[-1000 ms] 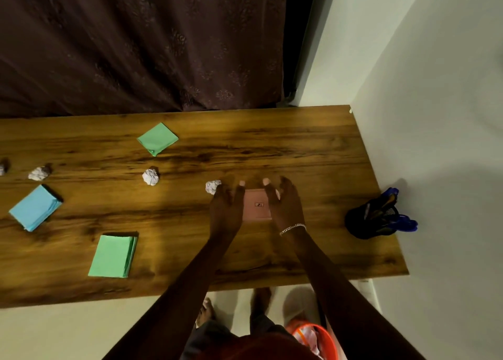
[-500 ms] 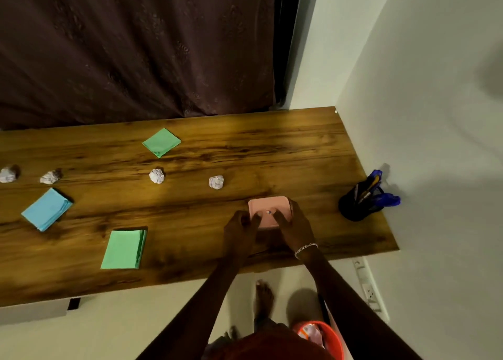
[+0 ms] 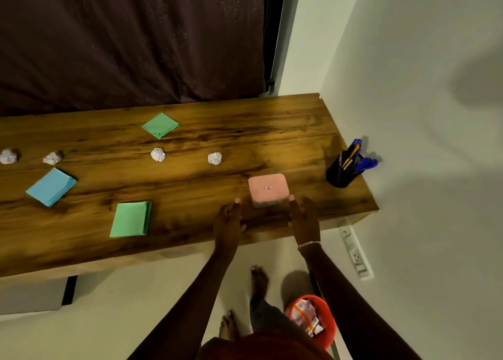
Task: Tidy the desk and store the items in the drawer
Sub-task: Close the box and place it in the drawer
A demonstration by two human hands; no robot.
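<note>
A pink lidded box [image 3: 268, 189] with a small label stands on the wooden desk [image 3: 245, 139] near its front edge. My left hand [image 3: 228, 218] lies just left of it, fingers loose and not touching it. My right hand [image 3: 303, 215], with a bracelet on the wrist, rests by the box's near right corner, fingertips at its edge, holding nothing. Two green paper pads [image 3: 160, 125] [image 3: 130, 219] and a blue pad [image 3: 51, 186] lie to the left. Several crumpled paper balls [image 3: 158, 154] [image 3: 215, 158] [image 3: 53, 157] are strewn across the middle.
A black pen holder [image 3: 341, 171] with blue pens stands at the desk's right end against the wall. An orange bin [image 3: 310, 318] holding wrappers sits on the floor by my feet. A grey unit [image 3: 30, 294] is under the desk at left. A dark curtain hangs behind.
Both hands slid the pink box towards the front edge, then let go and drew back to either side of it. The camera pulled back and shows more of the floor.
</note>
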